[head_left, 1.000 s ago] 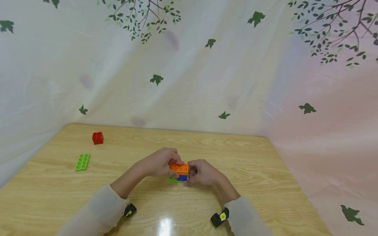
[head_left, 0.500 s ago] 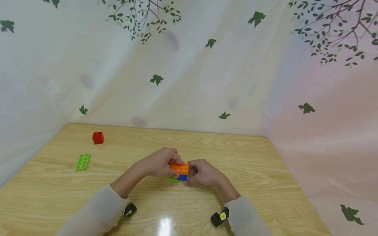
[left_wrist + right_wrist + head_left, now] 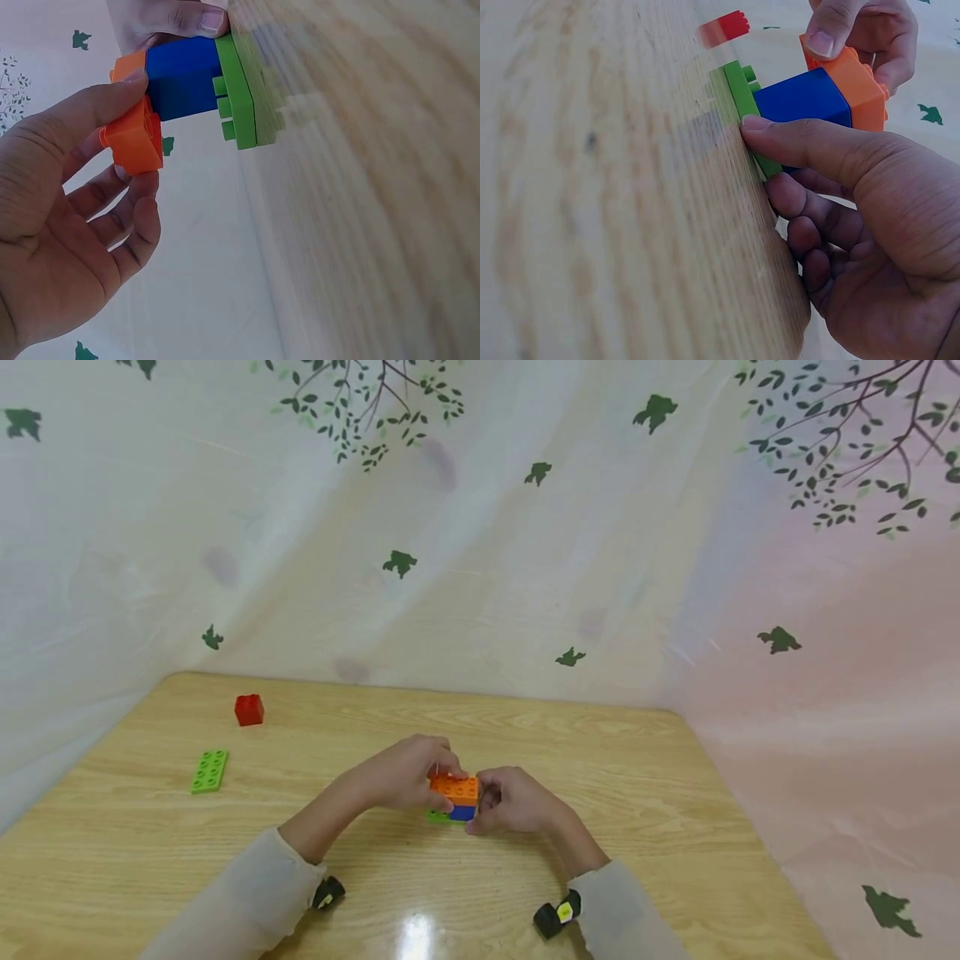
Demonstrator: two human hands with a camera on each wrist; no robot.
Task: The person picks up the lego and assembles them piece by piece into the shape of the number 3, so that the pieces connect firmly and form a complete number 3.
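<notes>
At the middle of the table an orange brick (image 3: 459, 791) sits on top of a blue brick (image 3: 463, 813), which stands on one end of a flat green plate brick (image 3: 238, 101). My left hand (image 3: 405, 774) pinches the orange brick between thumb and fingers; in the left wrist view part of that brick juts out past the blue one. Low on the opposite side, my right hand (image 3: 525, 802) grips the end of the green plate brick, its thumb (image 3: 795, 139) lying along the edge. Studs show on the uncovered part of the green plate brick.
A second green plate brick (image 3: 209, 772) lies flat at the left of the wooden table (image 3: 360, 877). Behind it stands a red brick (image 3: 249, 711). A pale curtain (image 3: 480, 593) with leaf and bird prints hangs beyond the table's back edge.
</notes>
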